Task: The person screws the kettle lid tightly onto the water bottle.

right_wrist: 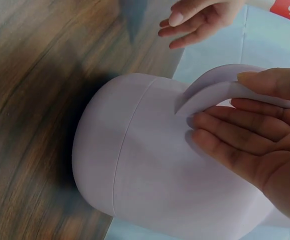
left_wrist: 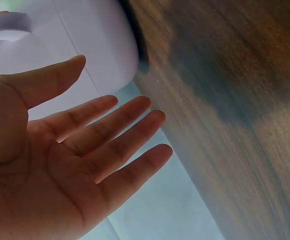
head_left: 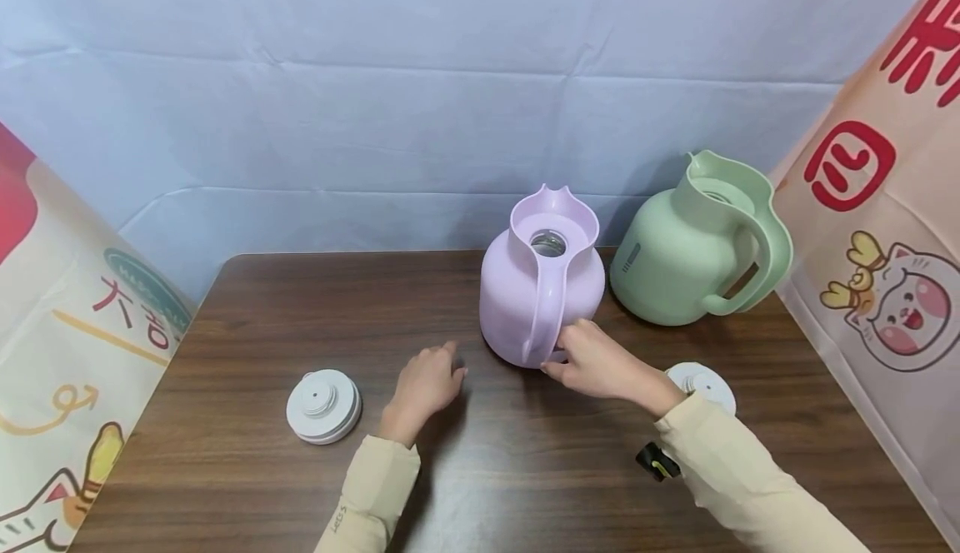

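Note:
A lilac vacuum jug (head_left: pixel 498 295) stands on the table, its top uncovered and its handle (head_left: pixel 549 311) facing me. At the lower part of that handle is my right hand (head_left: pixel 596 361). In the right wrist view the thumb (right_wrist: pixel 270 82) touches the handle, while the fingers (right_wrist: pixel 235 135) reach nearly straight into the space between handle and body. My left hand (head_left: pixel 426 382) hovers to the left of the jug, holding nothing. Its fingers (left_wrist: pixel 120 135) are spread and relaxed, palm showing in the left wrist view.
A green vacuum jug (head_left: pixel 660 261) stands at the back right, also uncovered. One white round lid (head_left: pixel 322 407) lies left of my left hand. Another white lid (head_left: pixel 701 382) is partly covered by my right forearm, with a small black item (head_left: pixel 658 461) nearby.

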`<state>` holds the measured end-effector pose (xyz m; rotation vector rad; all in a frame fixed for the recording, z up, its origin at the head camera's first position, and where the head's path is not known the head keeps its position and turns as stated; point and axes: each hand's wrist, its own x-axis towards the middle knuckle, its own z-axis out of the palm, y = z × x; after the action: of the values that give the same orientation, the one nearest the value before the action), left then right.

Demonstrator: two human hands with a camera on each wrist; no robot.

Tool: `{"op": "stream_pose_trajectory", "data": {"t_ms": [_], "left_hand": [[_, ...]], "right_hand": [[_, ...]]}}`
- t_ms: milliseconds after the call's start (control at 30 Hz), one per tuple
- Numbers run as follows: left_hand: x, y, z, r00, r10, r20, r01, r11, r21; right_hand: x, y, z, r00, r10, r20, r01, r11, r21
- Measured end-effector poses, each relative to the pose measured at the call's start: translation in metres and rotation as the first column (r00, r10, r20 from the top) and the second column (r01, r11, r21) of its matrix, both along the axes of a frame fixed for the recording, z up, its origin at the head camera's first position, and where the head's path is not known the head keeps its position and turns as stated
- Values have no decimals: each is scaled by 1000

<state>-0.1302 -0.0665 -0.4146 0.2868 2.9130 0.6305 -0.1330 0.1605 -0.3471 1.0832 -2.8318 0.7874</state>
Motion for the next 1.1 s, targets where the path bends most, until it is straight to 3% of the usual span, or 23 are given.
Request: {"op": "stream_pose_trajectory", "data": {"t_ms": [800, 1100], "left_hand": [[-4, -9, 10, 999, 31, 17, -32, 998, 63], [-3, -17, 11, 1000, 1, 20, -4, 990, 139]], "right_hand": [[18, -20, 1, 988, 132, 77, -132, 991, -3], [24, -27, 2, 986, 149, 71, -150, 989, 13]]}}
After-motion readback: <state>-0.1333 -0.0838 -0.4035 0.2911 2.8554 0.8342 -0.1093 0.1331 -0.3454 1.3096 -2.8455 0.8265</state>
